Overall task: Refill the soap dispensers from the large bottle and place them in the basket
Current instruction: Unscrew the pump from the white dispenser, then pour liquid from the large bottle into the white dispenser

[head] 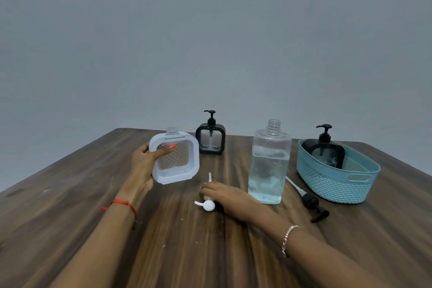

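My left hand (142, 166) grips a white square soap dispenser (177, 161) by its left side, thumb across its clear front; its neck is uncapped. My right hand (224, 196) holds the white pump head (207, 204) lying on the table, its tube pointing away from me. The large clear bottle (268, 163), uncapped and over half full of pale liquid, stands to the right of my right hand. A black dispenser (210, 138) with its pump on stands behind. Another black dispenser (326, 149) sits inside the teal basket (336, 184).
A black pump with a long tube (308, 201) lies on the wooden table (187, 252) between the large bottle and the basket. A plain grey wall rises behind the table's far edge.
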Demonstrator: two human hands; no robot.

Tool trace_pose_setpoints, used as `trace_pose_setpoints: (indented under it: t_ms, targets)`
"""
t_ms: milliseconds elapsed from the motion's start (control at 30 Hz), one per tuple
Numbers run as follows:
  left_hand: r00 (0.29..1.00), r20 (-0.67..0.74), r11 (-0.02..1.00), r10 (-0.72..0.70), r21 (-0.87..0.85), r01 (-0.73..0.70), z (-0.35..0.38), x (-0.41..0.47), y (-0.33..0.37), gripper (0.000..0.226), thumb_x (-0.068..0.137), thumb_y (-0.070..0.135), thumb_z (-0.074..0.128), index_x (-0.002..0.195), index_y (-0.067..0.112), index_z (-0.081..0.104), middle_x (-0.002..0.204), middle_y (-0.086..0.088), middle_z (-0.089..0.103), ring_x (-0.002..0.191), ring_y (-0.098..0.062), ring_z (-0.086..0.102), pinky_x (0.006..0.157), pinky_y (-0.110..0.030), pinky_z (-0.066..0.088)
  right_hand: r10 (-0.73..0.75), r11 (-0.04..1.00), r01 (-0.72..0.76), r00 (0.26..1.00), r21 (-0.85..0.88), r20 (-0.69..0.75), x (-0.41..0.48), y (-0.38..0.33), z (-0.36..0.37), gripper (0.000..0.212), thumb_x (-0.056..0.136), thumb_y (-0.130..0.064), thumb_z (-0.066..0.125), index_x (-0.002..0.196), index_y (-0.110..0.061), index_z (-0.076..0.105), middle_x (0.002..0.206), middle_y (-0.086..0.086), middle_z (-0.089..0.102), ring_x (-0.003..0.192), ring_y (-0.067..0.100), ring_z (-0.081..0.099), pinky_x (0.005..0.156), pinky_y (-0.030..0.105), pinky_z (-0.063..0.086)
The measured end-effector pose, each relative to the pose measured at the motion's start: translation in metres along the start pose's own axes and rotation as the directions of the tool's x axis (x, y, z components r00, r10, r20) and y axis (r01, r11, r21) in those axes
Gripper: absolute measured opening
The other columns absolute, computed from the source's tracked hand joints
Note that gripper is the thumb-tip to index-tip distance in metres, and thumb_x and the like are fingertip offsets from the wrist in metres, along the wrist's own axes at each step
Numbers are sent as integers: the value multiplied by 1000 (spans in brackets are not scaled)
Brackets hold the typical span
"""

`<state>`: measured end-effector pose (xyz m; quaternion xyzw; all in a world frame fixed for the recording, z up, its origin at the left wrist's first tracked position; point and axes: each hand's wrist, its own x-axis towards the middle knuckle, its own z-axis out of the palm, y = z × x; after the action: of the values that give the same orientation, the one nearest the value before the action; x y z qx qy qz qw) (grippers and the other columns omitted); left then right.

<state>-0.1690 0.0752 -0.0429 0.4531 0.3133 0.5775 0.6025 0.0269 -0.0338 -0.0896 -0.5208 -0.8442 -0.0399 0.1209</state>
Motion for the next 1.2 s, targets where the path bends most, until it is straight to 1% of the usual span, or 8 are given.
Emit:
trace_pose_setpoints:
  t_ms: [200,333,467,600,700,767,833,1200]
  targets:
    - [1000,27,1000,12,4,-12,5,1,-4,27,69,1,75,91,13,65,88,-6,67,76,-23,63,64,-34,53,18,997,-14,999,81,-39,-2,5,-5,73,67,23,39,131,-11,45,145,4,38,136,15,30,102,34,38]
    - [997,72,1000,19,11,-20,11,-1,-6,27,70,2,74,93,14,65,83,-3,69,69,-16,66,53,-26,54,100,984,-49,946,169,-309,-13,7,-24,66,63,25,42,121,-5,55,131,11,53,127,20,46,103,31,40]
    - [994,111,1000,18,-9,-17,21,0,-8,29,71,1,73,98,9,65,83,-4,70,71,-17,67,59,-28,55,76,996,-79,591,36,-803,-27,10,-57,49,70,18,56,113,-5,56,115,18,52,116,13,44,98,13,36]
    - [987,161,998,21,-54,-13,34,0,-7,18,74,-1,70,87,9,66,66,2,73,58,-11,69,50,-24,55,323,946,-152,334,287,-886,-45,35,-80,72,72,-23,74,131,-19,33,129,-2,34,124,11,33,106,21,30]
    - [977,210,997,34,-68,-20,45,-3,-6,15,74,-2,70,83,9,66,64,2,73,58,-11,69,49,-22,54,702,662,-124,446,739,-555,-50,55,-81,94,60,-34,85,135,-24,30,133,2,41,121,17,44,100,32,42]
    - [970,242,999,27,-52,-15,52,-6,-6,18,70,0,73,85,9,66,66,2,73,60,-12,69,50,-23,54,702,461,-75,640,884,-312,-52,70,-78,80,53,-26,89,122,-21,49,121,8,58,111,25,57,90,39,51]
    - [967,254,1000,18,-21,-13,58,-10,-6,29,60,8,79,85,12,66,68,3,74,63,-14,70,52,-25,55,693,377,-130,696,917,-186,-54,80,-74,68,50,-16,89,111,-17,60,109,11,67,103,29,64,84,41,55]
    - [949,311,994,56,77,-84,82,-24,-7,33,58,6,83,87,8,69,70,1,74,63,-15,70,53,-23,54,784,596,-303,419,744,-458,-51,54,-91,54,50,-13,86,94,-22,58,92,-5,65,84,11,61,63,19,49]
